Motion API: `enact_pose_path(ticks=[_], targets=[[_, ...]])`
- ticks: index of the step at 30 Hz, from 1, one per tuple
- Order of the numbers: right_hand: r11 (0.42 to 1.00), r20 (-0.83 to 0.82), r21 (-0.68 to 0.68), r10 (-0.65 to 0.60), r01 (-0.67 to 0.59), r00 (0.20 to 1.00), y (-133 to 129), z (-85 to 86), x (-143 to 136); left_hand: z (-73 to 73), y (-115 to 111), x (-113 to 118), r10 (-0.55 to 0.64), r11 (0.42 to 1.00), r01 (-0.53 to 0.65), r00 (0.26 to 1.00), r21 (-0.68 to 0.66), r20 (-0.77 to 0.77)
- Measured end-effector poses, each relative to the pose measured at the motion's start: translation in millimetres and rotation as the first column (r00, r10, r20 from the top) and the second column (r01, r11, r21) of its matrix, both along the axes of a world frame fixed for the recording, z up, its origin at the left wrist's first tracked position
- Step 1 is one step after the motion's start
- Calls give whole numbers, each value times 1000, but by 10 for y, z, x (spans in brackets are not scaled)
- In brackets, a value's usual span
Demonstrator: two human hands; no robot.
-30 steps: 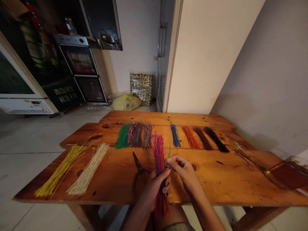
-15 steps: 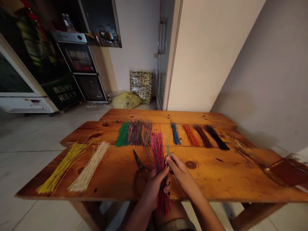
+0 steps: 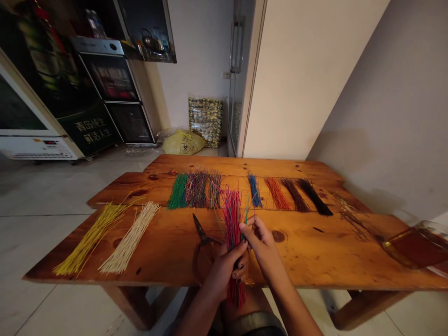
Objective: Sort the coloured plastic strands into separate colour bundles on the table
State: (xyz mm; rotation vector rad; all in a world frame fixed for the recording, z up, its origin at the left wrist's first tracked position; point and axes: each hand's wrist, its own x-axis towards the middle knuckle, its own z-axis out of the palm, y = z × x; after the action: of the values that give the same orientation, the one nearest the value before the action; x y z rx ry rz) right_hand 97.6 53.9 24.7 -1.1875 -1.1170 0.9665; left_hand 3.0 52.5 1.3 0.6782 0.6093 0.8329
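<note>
My left hand [image 3: 229, 266] is wrapped round an upright bundle of red and pink strands [image 3: 234, 212] at the table's front edge. A few blue-green strands show among the red ones. Beside the bundle's right side, my right hand [image 3: 258, 235] pinches some thin green strands [image 3: 247, 214] between thumb and fingers. Scissors [image 3: 200, 229] lie left of the bundle, their handles partly behind my left arm. Yellow strands [image 3: 91, 240] and cream strands [image 3: 131, 238] lie at the left. Behind are green [image 3: 178, 191], mixed-colour [image 3: 196, 191], blue [image 3: 255, 191], orange [image 3: 277, 193], brown [image 3: 296, 196] and black bundles [image 3: 315, 197].
The wooden table [image 3: 297, 256] has a glass container of brown liquid [image 3: 413, 245] at its right edge. Loose strands [image 3: 352, 217] lie near it. Beyond the table, a yellow bag [image 3: 184, 142] rests on the floor by a cabinet [image 3: 119, 93].
My right hand has shifted slightly up and to the right, with the green strands now leaning right. My left hand still holds the red bundle. The camera view has moved a little.
</note>
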Motion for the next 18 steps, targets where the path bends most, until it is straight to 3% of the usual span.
enact_pose_path(ticks=[9,14,18], targets=[[1000,-200,-6,13,-14,980,15,-83,50,26,4,-16,62,998,-63,997,-19,-47],[996,-316,-32,-89,83,944,70,-102,48,60,23,19,169,984,-173,982,-43,-87],[975,-432,67,-165,214,887,281,-26,96,11,56,24,242,969,-246,964,-28,-108]])
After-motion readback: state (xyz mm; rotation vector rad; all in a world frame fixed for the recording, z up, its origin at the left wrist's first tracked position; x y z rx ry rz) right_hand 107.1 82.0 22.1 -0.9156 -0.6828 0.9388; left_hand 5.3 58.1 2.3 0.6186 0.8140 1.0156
